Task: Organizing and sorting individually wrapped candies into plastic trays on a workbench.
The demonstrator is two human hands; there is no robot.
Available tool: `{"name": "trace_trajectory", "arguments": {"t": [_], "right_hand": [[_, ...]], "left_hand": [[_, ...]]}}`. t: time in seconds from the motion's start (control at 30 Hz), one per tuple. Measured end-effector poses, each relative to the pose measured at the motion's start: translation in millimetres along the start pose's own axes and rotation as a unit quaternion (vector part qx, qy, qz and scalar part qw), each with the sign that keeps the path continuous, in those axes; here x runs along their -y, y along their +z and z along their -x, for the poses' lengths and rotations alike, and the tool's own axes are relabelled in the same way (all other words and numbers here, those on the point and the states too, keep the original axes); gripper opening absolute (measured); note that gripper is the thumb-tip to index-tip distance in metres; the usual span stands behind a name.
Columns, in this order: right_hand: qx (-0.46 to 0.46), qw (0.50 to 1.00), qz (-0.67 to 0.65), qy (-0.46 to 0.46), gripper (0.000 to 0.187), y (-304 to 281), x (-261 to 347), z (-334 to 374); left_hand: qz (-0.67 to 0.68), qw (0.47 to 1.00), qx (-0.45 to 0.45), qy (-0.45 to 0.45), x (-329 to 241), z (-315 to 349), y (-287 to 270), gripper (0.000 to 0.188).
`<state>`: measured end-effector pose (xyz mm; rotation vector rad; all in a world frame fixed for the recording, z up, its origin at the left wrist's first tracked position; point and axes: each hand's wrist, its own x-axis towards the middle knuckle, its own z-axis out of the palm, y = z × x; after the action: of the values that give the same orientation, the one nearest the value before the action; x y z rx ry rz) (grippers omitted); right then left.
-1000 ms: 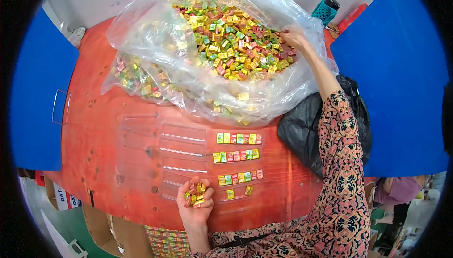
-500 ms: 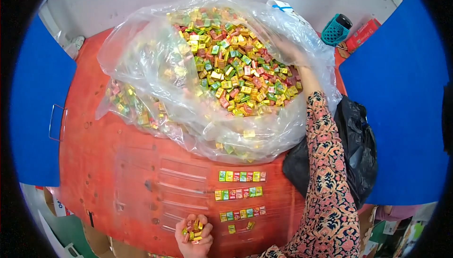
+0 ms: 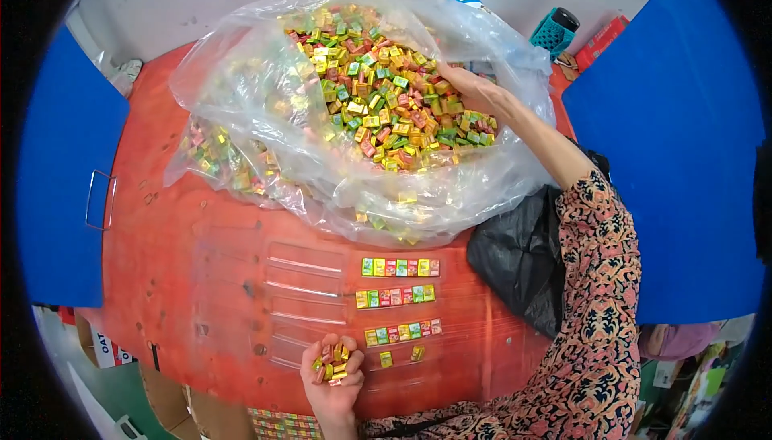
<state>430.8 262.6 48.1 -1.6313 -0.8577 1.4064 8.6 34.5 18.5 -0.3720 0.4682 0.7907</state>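
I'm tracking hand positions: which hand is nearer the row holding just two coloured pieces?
Left. The left hand, cupping small coloured pieces, is just left of the two-piece row; the right hand is far beyond it, at the heap inside the clear bag.

The left hand (image 3: 328,390) partly hides its small wrapped pieces (image 3: 328,355).

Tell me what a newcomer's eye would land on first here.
First comes the big clear bag heaped with small bright blocks, at the far middle of the red table, with the right hand at the blocks' right side. Nearer, three rows of blocks lie beyond and right of the left hand, which cups a handful. Blue panels frame the table left and right.
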Motion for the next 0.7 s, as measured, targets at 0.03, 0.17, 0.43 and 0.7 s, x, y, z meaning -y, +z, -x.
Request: {"name": "trace_trajectory", "arguments": {"t": [0.03, 0.17, 0.43, 0.7], "right_hand": [[0.006, 0.997, 0.05, 0.055, 0.058, 16, 17, 13], [0.048, 0.994, 0.094, -0.03, 0.051, 0, 30, 24], [-0.104, 0.927, 0.354, -0.07, 0.02, -43, -1, 20], [-0.194, 0.778, 0.535, -0.265, 0.024, -22, -34, -27]], "left_hand": [[-0.001, 1.0, -0.003, 0.006, -2, 3, -2, 0.026], [0.005, 1.0, 0.013, 0.007, -4, 10, -5, 0.03], [0.016, 1.0, -0.007, 0.017, -11, 8, -10, 0.03], [-0.006, 1.0, -0.02, 0.007, -11, 3, -8, 0.02]]}}
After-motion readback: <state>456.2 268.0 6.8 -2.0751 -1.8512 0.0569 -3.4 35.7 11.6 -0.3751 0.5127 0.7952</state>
